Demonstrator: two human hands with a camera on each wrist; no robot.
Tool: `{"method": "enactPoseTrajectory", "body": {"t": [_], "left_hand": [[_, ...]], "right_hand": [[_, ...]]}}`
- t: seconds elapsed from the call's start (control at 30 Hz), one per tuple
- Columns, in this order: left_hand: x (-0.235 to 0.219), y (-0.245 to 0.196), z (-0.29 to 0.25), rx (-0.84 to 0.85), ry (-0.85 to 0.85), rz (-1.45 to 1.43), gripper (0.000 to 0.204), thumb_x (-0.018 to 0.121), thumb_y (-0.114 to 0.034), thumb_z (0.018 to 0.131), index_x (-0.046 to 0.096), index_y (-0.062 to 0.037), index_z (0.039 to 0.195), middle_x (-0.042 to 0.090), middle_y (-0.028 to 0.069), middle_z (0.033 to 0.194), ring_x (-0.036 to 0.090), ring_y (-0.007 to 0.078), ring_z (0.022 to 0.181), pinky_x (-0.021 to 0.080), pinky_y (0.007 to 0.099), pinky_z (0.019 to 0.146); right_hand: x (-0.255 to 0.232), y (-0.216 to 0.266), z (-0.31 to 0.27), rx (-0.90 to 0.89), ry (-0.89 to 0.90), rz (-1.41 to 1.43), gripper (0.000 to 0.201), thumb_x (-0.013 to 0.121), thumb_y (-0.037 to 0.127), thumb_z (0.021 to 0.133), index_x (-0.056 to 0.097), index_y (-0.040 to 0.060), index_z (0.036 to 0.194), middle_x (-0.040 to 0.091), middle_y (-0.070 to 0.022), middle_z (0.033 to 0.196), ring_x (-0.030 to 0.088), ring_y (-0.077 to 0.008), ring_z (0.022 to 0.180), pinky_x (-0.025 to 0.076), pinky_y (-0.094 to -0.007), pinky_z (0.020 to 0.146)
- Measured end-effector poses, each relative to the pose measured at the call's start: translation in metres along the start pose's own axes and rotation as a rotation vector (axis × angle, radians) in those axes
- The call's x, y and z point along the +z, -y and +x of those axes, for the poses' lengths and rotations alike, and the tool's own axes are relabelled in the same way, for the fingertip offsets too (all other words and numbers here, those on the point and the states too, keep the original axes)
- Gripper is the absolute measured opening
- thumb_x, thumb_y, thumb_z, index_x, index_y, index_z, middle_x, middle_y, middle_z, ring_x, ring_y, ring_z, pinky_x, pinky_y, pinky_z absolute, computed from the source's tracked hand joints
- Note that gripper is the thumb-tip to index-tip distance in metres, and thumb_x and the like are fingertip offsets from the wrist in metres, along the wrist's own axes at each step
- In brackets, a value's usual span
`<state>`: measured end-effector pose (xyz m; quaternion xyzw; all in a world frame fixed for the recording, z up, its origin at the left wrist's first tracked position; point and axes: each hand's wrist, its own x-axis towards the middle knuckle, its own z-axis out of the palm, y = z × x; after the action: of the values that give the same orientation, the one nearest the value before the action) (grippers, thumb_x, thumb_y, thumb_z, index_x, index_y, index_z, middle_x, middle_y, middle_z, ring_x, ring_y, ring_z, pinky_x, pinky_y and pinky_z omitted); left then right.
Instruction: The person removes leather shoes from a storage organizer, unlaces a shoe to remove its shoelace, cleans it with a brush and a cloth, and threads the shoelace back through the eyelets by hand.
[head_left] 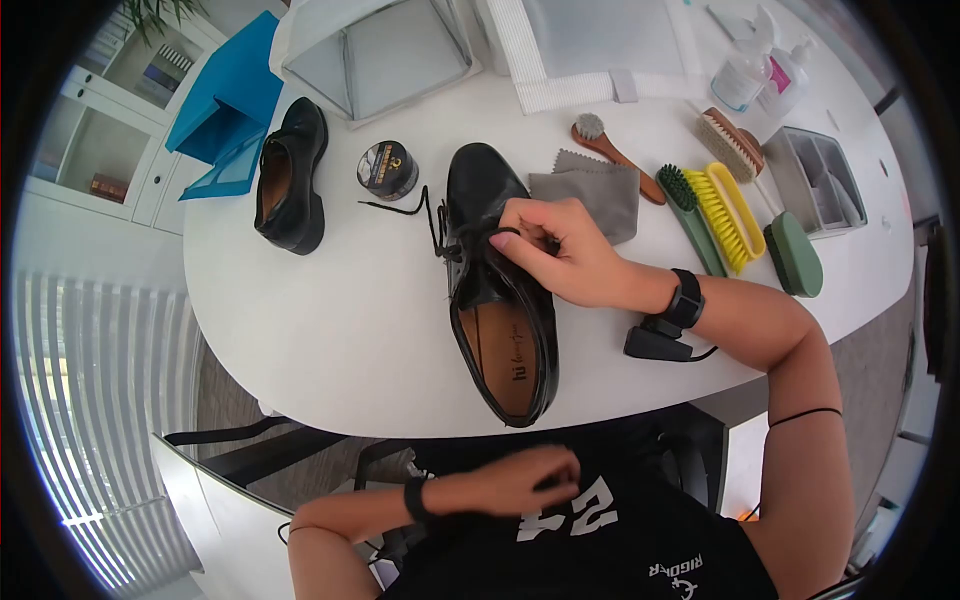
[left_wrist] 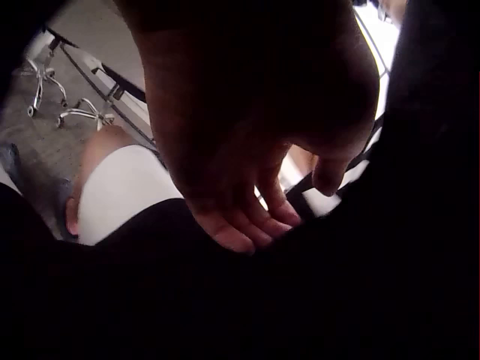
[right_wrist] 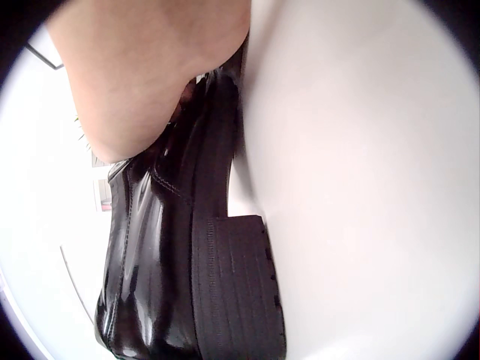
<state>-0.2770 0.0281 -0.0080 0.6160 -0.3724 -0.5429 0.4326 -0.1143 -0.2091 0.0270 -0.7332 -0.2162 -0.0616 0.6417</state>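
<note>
A black lace-up dress shoe (head_left: 483,185) stands on the white table, toe pointing away, with its tan insole (head_left: 505,360) facing up. My right hand (head_left: 565,248) is over the lacing area and pinches the black shoelace (head_left: 441,240) between thumb and fingers. One loose lace end trails left on the table. In the right wrist view the shoe's glossy side and stacked heel (right_wrist: 236,285) show below the hand, which hides the laces there. My left hand (head_left: 525,480), blurred, hovers before the black shirt. Its fingers (left_wrist: 232,217) are loosely bent and hold nothing.
A second black shoe (head_left: 308,140) and a round polish tin (head_left: 388,170) stand left. To the right lie a grey cloth (head_left: 600,200), a wooden-handled dauber (head_left: 620,160), a yellow brush (head_left: 728,215), green brushes (head_left: 795,255) and a grey divided box (head_left: 820,180). Bottles (head_left: 742,80) stand behind.
</note>
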Motion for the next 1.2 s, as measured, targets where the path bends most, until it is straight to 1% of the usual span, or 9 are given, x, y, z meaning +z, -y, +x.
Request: {"method": "enactPoseTrajectory", "body": {"t": [0.03,0.1,0.13,0.23,0.53,0.8,1.2], "left_hand": [[-0.005,0.018,0.007,-0.111,-0.055,0.081,0.026,0.059,-0.023,0.115,0.064,-0.0027,0.131,0.07,0.0153,0.124,0.069,0.0274,0.112,0.056,0.0425,0.099],[-0.015,0.08,0.034,0.072,-0.31,0.205,0.035,0.058,-0.024,0.115,0.062,-0.0024,0.143,0.069,0.0199,0.136,0.069,0.0331,0.125,0.055,0.0429,0.107],[-0.007,0.112,0.03,0.071,-0.308,0.205,0.035,0.058,-0.024,0.115,0.062,-0.0024,0.143,0.069,0.0199,0.136,0.069,0.0331,0.125,0.055,0.0429,0.107],[-0.003,0.126,0.034,0.059,-0.288,0.221,0.036,0.058,-0.024,0.115,0.061,-0.0024,0.144,0.069,0.0199,0.136,0.069,0.0333,0.124,0.056,0.0432,0.107],[0.002,0.131,0.035,0.019,-0.229,0.254,0.038,0.058,-0.024,0.115,0.06,-0.0023,0.145,0.068,0.0199,0.137,0.069,0.0339,0.123,0.056,0.044,0.105],[0.0,0.135,0.02,-0.045,-0.184,0.294,0.039,0.058,-0.024,0.115,0.059,-0.0021,0.147,0.068,0.02,0.137,0.07,0.0345,0.122,0.057,0.0447,0.104],[-0.009,0.122,0.011,-0.099,-0.127,0.375,0.042,0.058,-0.025,0.114,0.057,-0.002,0.149,0.067,0.0201,0.139,0.07,0.0353,0.12,0.057,0.0457,0.102]], "right_hand": [[0.001,0.001,0.0,-0.005,-0.006,-0.008,0.025,0.071,0.009,0.107,0.056,0.0018,0.088,0.038,0.001,0.065,0.03,-0.0084,0.061,0.028,-0.031,0.053],[0.0,0.0,0.001,-0.007,-0.002,-0.009,0.025,0.071,0.009,0.107,0.056,0.0019,0.088,0.039,0.001,0.065,0.031,-0.0082,0.06,0.028,-0.0308,0.053],[0.0,0.0,0.001,-0.005,0.0,-0.013,0.025,0.071,0.009,0.107,0.056,0.002,0.088,0.039,0.001,0.065,0.031,-0.008,0.06,0.028,-0.0306,0.053],[0.0,0.0,0.0,0.005,0.006,-0.002,0.025,0.072,0.009,0.107,0.056,0.002,0.088,0.04,0.001,0.065,0.032,-0.0073,0.06,0.029,-0.0302,0.053],[0.0,0.0,0.0,0.017,0.005,0.013,0.027,0.072,0.008,0.107,0.054,0.0023,0.087,0.038,0.001,0.065,0.032,-0.0076,0.06,0.029,-0.03,0.053],[0.001,0.0,0.001,-0.006,0.004,-0.002,0.028,0.072,0.008,0.106,0.053,0.0023,0.086,0.037,0.0005,0.065,0.031,-0.0089,0.06,0.028,-0.0306,0.053],[0.001,0.0,0.001,0.004,0.005,0.011,0.029,0.071,0.008,0.107,0.053,0.0025,0.085,0.037,0.0008,0.063,0.03,-0.0086,0.059,0.028,-0.0306,0.053]]}}
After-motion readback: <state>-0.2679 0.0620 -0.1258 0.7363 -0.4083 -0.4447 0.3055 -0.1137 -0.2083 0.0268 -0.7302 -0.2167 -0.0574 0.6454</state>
